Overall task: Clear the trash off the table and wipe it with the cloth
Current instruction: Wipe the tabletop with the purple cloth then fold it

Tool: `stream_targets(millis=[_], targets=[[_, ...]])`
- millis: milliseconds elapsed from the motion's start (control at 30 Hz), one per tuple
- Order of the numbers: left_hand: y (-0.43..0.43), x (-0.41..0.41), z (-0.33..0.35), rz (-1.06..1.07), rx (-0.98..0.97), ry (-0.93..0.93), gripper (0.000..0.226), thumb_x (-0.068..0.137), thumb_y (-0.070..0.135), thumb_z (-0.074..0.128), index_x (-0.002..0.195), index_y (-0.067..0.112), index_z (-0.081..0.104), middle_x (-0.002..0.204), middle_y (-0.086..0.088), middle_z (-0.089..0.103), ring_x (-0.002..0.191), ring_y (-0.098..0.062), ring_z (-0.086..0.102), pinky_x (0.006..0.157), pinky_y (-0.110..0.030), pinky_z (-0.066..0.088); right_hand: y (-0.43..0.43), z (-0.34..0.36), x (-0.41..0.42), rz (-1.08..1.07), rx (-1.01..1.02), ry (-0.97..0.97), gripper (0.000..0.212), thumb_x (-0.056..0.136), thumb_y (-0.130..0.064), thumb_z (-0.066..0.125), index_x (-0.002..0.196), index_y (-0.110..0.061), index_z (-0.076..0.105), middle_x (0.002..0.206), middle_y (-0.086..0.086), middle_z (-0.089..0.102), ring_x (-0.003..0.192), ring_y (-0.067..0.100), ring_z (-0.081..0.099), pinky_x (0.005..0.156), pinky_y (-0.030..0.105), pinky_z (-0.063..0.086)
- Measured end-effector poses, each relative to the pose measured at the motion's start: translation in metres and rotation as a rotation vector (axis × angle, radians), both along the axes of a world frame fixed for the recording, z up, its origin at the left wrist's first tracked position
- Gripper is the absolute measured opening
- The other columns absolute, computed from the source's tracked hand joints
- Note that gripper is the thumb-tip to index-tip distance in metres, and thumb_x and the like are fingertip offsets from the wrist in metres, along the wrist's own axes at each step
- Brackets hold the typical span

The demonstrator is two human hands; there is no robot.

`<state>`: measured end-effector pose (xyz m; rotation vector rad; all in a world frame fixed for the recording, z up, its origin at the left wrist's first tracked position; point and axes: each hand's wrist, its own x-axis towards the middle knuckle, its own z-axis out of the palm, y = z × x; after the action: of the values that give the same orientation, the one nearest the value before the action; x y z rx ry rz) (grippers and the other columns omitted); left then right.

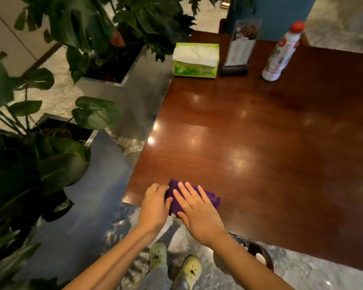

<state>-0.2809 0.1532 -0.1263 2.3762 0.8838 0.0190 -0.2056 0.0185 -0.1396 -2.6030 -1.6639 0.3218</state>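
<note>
A folded purple cloth (210,196) lies on the near left corner of the glossy brown wooden table (260,143). My right hand (197,214) rests flat on top of the cloth, fingers spread. My left hand (155,206) pinches the cloth's left edge with curled fingers. Most of the cloth is hidden under the two hands. A white bottle with a red cap (281,53) stands at the far side of the table.
A green tissue box (195,61) and an upright menu stand (239,49) sit at the table's far left. Large potted plants in metal planters (117,84) crowd the left side. A round bin (258,256) sits under the near table edge. My shoes (174,262) are on the marble floor.
</note>
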Motion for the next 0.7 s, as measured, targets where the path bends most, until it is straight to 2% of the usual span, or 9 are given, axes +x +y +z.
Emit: stream_targets(millis=[33,100,200,333,400,467,567,633,700], targets=[[-0.002,0.001,0.0,-0.005,-0.021,-0.01,0.032,0.087,0.014,0.055,0.12,0.011,0.055,0.113,-0.006,0.053,0.109,-0.023,0.048,0.092,-0.029,0.037,-0.003,-0.003,0.002,-0.005,0.008,-0.014,0.057,0.09,-0.044,0.029,0.14,-0.019,0.039,0.148,0.002,0.041,0.136,0.021,0.041,0.112,0.044,0.032],[-0.049,0.041,0.006,-0.223,-0.049,-0.022,0.033,0.088,0.017,0.054,0.121,0.013,0.054,0.115,-0.005,0.052,0.112,-0.022,0.047,0.095,-0.029,0.035,-0.061,0.002,0.017,-0.205,-0.017,-0.053,0.057,0.091,-0.044,0.03,0.141,-0.018,0.037,0.15,0.002,0.039,0.137,0.021,0.039,0.115,0.044,0.023],[-0.062,0.055,0.009,-0.2,-0.089,-0.012,0.035,0.089,0.019,0.054,0.124,0.014,0.052,0.12,-0.003,0.051,0.116,-0.02,0.045,0.098,-0.028,0.033,-0.078,0.004,0.031,-0.189,-0.058,0.0,0.057,0.092,-0.045,0.031,0.142,-0.02,0.039,0.15,0.003,0.037,0.138,0.021,0.037,0.109,0.044,0.016],[-0.076,0.071,0.008,-0.196,-0.192,0.046,0.042,0.086,0.019,0.059,0.126,0.017,0.049,0.12,-0.005,0.051,0.114,-0.024,0.05,0.1,-0.036,0.04,-0.102,0.011,0.04,-0.306,-0.007,0.093,0.062,0.092,-0.049,0.032,0.147,-0.022,0.026,0.156,0.001,0.022,0.144,0.019,0.024,0.121,0.042,0.007],[-0.081,0.082,0.011,-0.199,-0.169,0.106,0.047,0.083,0.022,0.061,0.127,0.015,0.047,0.12,-0.008,0.054,0.116,-0.026,0.049,0.101,-0.035,0.039,-0.118,0.012,0.038,-0.451,0.065,0.098,0.062,0.089,-0.05,0.038,0.141,-0.018,0.039,0.15,0.006,0.038,0.137,0.024,0.038,0.115,0.044,0.025],[-0.08,0.093,0.012,-0.159,-0.185,0.16,0.052,0.081,0.031,0.065,0.127,0.011,0.047,0.119,-0.01,0.058,0.116,-0.027,0.051,0.096,-0.033,0.04,-0.13,0.014,0.037,-0.545,0.087,0.016,0.05,0.082,-0.047,0.05,0.122,-0.018,0.059,0.124,0.006,0.061,0.111,0.027,0.06,0.094,0.042,0.051],[-0.079,0.104,0.015,-0.139,-0.258,0.249,0.043,0.08,0.035,0.067,0.112,0.009,0.055,0.109,-0.01,0.065,0.104,-0.027,0.06,0.084,-0.034,0.047,-0.136,0.013,0.035,-0.619,0.114,0.006,0.05,0.072,-0.042,0.071,0.116,-0.022,0.062,0.108,-0.001,0.064,0.093,0.023,0.063,0.076,0.034,0.053],[-0.082,0.11,0.02,-0.221,-0.258,0.244,0.025,0.079,0.032,0.067,0.091,0.011,0.06,0.099,-0.01,0.068,0.094,-0.027,0.062,0.078,-0.035,0.049,-0.137,0.012,0.037,-0.633,0.139,0.022,0.054,0.07,-0.041,0.074,0.118,-0.02,0.061,0.106,-0.001,0.064,0.091,0.023,0.062,0.074,0.034,0.052],[-0.086,0.113,0.027,-0.317,-0.243,0.174,0.017,0.078,0.029,0.067,0.077,0.015,0.057,0.093,-0.009,0.062,0.086,-0.024,0.057,0.07,-0.032,0.041,-0.14,0.016,0.04,-0.625,0.145,0.056,0.056,0.075,-0.041,0.07,0.124,-0.018,0.057,0.109,0.001,0.061,0.097,0.025,0.058,0.079,0.035,0.049]])
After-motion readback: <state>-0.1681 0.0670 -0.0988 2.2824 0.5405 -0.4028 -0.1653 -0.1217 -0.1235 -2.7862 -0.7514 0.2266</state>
